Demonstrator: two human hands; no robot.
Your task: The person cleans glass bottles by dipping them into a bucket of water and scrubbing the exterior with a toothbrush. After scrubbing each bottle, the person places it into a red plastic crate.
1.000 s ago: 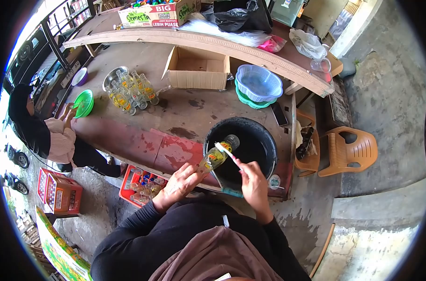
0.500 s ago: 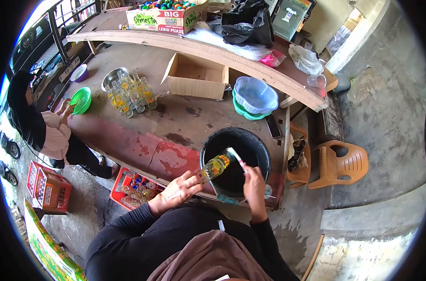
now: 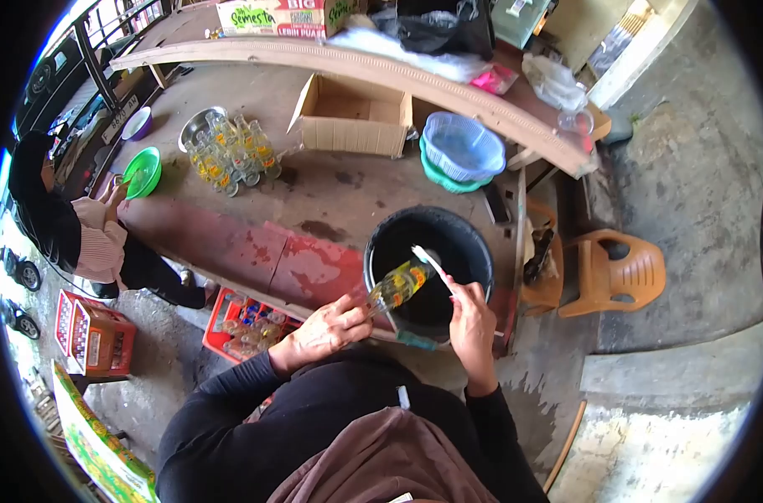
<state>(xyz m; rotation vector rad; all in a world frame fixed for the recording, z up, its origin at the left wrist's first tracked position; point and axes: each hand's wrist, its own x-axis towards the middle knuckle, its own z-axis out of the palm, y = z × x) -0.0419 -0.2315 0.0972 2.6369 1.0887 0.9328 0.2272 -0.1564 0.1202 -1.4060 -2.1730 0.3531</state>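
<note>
My left hand is closed around the lower end of a clear glass bottle with a yellow and red label. The bottle is tilted, its upper end pointing up and right over the black bucket. My right hand grips a toothbrush by its handle, the white head angled up and left beside the bottle's upper end. Inside, the bucket is dark. It stands at the table's near right corner, right in front of both hands.
Several glass bottles stand on the table by a steel bowl. Beyond are a cardboard box and stacked plastic baskets. At left a person works over a green basin. A red crate holds bottles; brown chairs stand right.
The toothbrush head has shifted slightly relative to the bottle's upper end. My view has tilted a little, so the scene sits differently in frame. Both hands keep their holds.
</note>
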